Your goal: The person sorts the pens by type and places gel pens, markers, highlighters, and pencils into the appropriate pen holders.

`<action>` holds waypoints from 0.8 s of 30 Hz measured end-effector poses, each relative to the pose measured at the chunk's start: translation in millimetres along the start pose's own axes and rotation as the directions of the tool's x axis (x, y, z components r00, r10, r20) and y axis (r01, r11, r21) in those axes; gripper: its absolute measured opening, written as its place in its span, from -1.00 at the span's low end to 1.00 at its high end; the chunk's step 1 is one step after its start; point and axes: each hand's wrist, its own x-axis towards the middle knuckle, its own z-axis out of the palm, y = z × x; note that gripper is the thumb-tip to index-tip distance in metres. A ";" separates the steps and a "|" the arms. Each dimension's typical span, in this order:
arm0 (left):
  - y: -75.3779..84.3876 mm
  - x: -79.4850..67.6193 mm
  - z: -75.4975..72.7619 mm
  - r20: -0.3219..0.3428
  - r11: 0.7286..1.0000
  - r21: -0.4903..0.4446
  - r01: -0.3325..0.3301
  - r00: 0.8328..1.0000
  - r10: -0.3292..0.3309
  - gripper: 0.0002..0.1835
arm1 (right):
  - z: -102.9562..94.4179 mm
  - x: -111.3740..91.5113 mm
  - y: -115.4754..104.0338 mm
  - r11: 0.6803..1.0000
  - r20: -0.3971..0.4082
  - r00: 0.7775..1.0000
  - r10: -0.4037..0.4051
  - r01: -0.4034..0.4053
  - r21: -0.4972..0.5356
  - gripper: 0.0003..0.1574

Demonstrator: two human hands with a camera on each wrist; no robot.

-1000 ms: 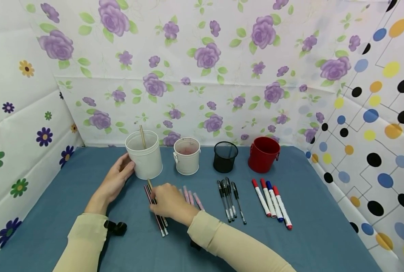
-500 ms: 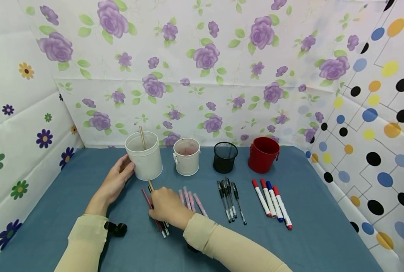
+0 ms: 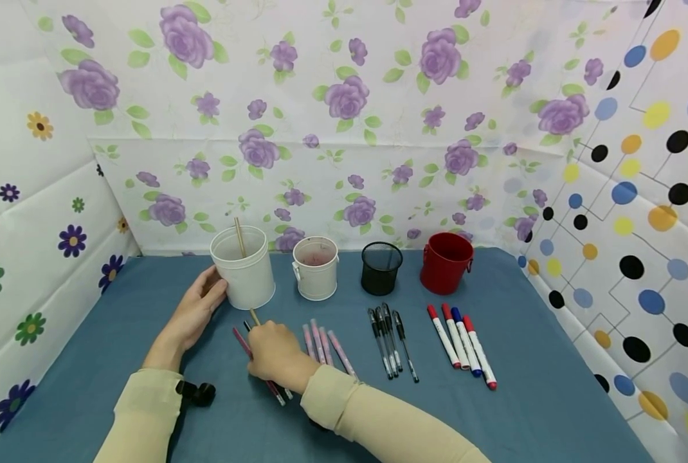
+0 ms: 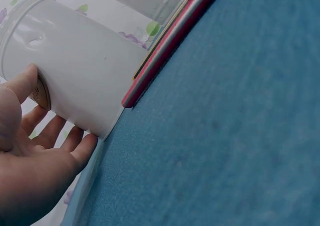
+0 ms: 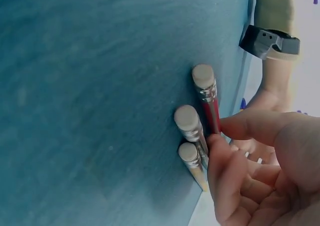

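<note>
My left hand (image 3: 190,312) holds the side of the large white bucket (image 3: 242,276), which stands upright with gold-coloured sticks inside. In the left wrist view its thumb lies on the bucket's label and the fingers reach round the side. My right hand (image 3: 274,350) is down at the pencils in front of that bucket. Between its thumb and index finger it pinches a red pencil (image 5: 210,108), eraser end toward me. Beside this lie a dark pencil (image 5: 188,120) and a gold-coloured pencil (image 5: 190,156), partly hidden by the hand.
Behind the pens stand a small white bucket (image 3: 316,276), a black mesh cup (image 3: 380,273) and a red bucket (image 3: 445,267). Pink pens (image 3: 322,341), black gel pens (image 3: 386,337) and markers (image 3: 462,341) lie in groups on the blue cloth (image 3: 541,399).
My right hand has shifted slightly left and down, and the red pencil's far end has swung left, away from the other pencils. My left hand stays on the bucket.
</note>
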 end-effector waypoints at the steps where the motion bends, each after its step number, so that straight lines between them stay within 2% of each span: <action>1: -0.2 -0.6 0.2 0.001 1.000 0.000 -0.004 1.000 0.004 -0.10 | -0.2 0.1 1.1 1.000 0.005 1.000 -0.001 0.001 0.026 -0.44; 5: -0.5 -1.4 0.5 0.000 1.000 -0.005 -0.015 1.000 0.015 -0.11 | -2.5 0.8 9.8 0.983 0.027 0.999 0.017 -0.022 0.185 -0.51; 7: -0.3 -1.4 0.5 -0.001 1.000 -0.008 -0.014 1.000 0.014 -0.11 | -3.9 1.4 15.5 0.963 0.049 0.998 0.031 -0.043 0.267 -0.61; 10: -0.1 -0.7 -0.2 -0.005 1.000 -0.007 -0.005 1.000 0.005 -0.10 | -5.8 2.1 23.0 0.913 0.098 0.993 0.059 -0.093 0.396 -0.71; 14: -0.6 0.2 -1.0 -0.006 1.000 0.000 -0.004 1.000 0.004 -0.09 | -8.6 2.8 30.1 0.818 0.145 0.986 0.085 -0.153 0.555 -0.75; 20: -0.7 -0.1 -0.8 0.002 1.000 -0.001 -0.004 1.000 0.004 -0.10 | -14.7 3.8 42.9 0.678 0.209 0.975 0.080 -0.206 0.705 -0.90; 24: 0.0 0.3 0.2 0.003 1.000 -0.013 -0.006 1.000 0.006 -0.10 | -19.3 3.3 53.2 0.561 0.239 0.970 0.043 -0.221 0.798 -0.94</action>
